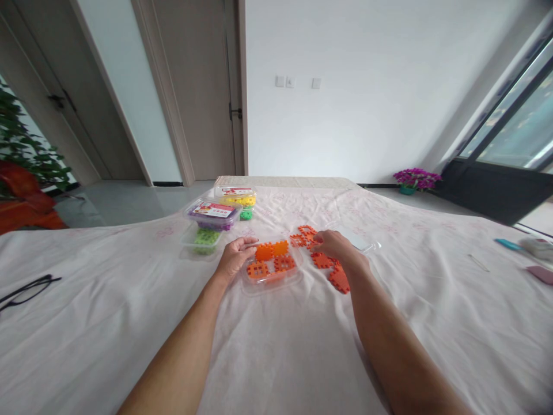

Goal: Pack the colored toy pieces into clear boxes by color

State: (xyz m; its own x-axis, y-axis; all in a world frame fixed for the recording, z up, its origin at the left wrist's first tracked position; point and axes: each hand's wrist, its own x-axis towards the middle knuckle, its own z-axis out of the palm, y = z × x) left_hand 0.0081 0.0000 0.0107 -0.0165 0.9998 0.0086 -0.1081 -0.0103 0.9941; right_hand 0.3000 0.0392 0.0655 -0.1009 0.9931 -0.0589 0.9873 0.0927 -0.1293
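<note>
My left hand point(235, 256) is at the left rim of a clear plastic container point(270, 286), with thumb and fingers closed on its edge. Inside the container are several orange interlocking plastic pieces point(284, 264), some standing on edge and some with a windowed grid. My right hand point(334, 245) reaches over loose red-orange interlocking pieces point(339, 279) to the right of the container. Its fingers curl down onto one of these pieces, and the fingertips are partly hidden. A clear lid point(367, 245) lies behind my right hand.
Back left stand clear boxes with light green pieces point(205, 239), purple pieces point(211, 213) and yellow pieces point(239, 199), beside a green piece point(246, 214). Glasses point(28, 288) lie far left. At the right are a blue item point(507, 244) and a pink item point(540, 274) on the tablecloth point(276, 357).
</note>
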